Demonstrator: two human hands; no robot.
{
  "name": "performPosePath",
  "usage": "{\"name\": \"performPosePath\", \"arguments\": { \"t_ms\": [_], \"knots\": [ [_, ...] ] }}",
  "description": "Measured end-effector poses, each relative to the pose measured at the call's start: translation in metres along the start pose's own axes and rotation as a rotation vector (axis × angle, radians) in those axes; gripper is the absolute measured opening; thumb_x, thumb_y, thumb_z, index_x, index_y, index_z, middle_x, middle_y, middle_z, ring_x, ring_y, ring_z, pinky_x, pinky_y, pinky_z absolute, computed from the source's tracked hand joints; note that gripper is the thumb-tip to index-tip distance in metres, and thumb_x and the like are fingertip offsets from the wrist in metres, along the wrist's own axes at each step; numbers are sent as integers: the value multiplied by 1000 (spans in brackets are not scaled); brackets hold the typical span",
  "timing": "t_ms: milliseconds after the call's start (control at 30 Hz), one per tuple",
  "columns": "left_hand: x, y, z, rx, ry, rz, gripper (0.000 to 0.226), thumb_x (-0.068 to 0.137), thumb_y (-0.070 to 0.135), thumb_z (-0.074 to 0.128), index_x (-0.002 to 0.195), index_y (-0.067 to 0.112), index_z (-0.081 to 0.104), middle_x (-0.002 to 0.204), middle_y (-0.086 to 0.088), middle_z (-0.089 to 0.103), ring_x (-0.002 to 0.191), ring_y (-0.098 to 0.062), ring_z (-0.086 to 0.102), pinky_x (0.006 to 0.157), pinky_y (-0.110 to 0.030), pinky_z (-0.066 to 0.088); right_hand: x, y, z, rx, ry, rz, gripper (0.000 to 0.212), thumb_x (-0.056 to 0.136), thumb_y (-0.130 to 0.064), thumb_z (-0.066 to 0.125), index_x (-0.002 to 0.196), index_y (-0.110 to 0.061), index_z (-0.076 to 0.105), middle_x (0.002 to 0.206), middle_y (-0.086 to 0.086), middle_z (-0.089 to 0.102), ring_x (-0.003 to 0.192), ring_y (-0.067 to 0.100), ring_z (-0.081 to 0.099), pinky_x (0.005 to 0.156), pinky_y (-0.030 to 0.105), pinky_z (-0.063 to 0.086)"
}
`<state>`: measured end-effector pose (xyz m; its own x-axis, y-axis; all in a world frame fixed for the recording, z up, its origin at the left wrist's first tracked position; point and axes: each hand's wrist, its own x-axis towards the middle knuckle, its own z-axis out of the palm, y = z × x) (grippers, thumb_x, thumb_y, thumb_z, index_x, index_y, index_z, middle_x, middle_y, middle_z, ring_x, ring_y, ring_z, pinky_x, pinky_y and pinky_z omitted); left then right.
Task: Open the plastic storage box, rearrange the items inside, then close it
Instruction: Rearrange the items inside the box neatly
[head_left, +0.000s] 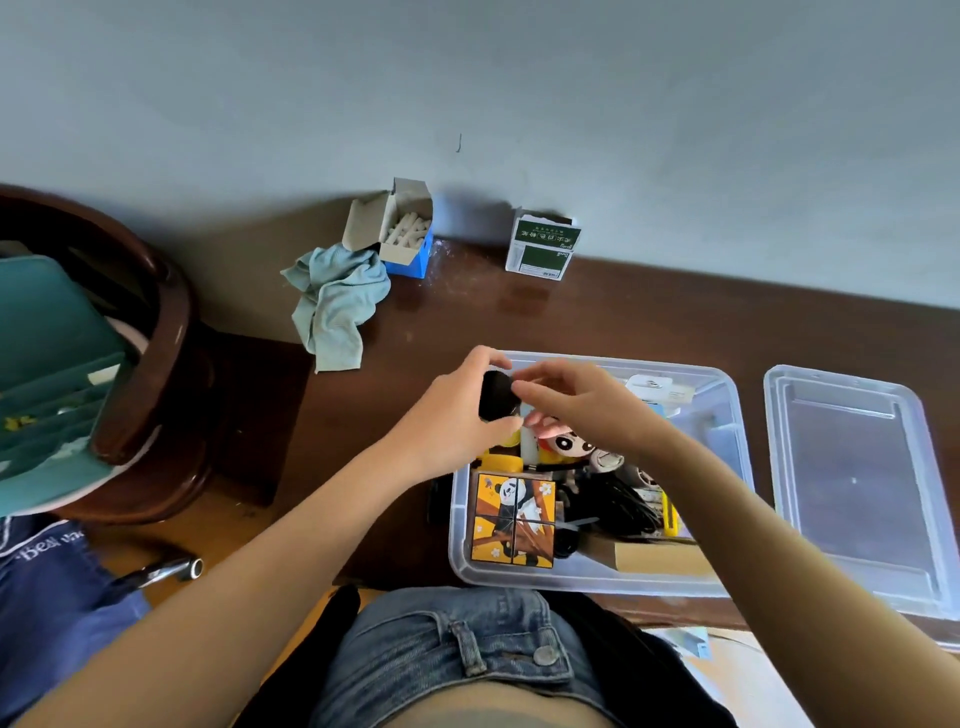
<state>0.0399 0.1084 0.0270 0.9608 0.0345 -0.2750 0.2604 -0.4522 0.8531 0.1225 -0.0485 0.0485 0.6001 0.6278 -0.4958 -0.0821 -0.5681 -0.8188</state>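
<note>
Storage box (724, 415) is sitting open on the desk, its lid (852, 467) lying just beside it, right. Left hand (457, 421) is gripping a black object (496, 395) over the box's far-left corner; right hand (576, 405) is pinching its top edge. Better steadying it low before tucking it beside the panda block (511, 517).

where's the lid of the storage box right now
In the head view the clear lid lies flat on the brown table at the far right, just right of the open plastic storage box.
</note>
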Motion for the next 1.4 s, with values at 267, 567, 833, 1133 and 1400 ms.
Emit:
{"name": "performPosePath", "arguments": {
  "t_ms": [267,567,833,1133,1400],
  "knots": [
    [9,8,24,211,79,140,44,79,23,74,121,23,58,111,5,40,98,-11,52,87,-21,47,-10,10,2,-240,147,33,22,82,-34,69,99,-20,65,83,-10,67,75,10,67,68,22,54],
    [9,4,27,199,148,199,67,78,13,73,135,26,41,115,4,46,105,-12,52,88,-25,48,5,17,5,-420,260,32,33,71,-39,72,89,-15,58,73,-5,62,65,10,58,50,21,40],
    [0,-39,2,81,187,-147,69,81,14,72,138,28,37,124,-2,40,94,-8,53,72,-10,40,31,31,27,-972,17,-125,41,79,-20,67,114,-17,46,98,1,63,88,22,61,61,29,48],
    [-4,-58,0,-20,70,-212,66,80,22,74,134,34,39,129,1,38,93,-6,57,70,-11,43,75,60,54,-1341,-67,-96,29,89,-4,55,117,-6,50,104,7,65,94,25,63,64,30,42],
    [-3,-61,0,-55,61,-205,65,79,22,74,133,35,40,126,3,38,92,-6,57,70,-10,42,86,69,54,-1462,-77,-256,29,90,-13,54,119,-7,52,111,8,64,104,25,59,90,33,42]
  ]
}}
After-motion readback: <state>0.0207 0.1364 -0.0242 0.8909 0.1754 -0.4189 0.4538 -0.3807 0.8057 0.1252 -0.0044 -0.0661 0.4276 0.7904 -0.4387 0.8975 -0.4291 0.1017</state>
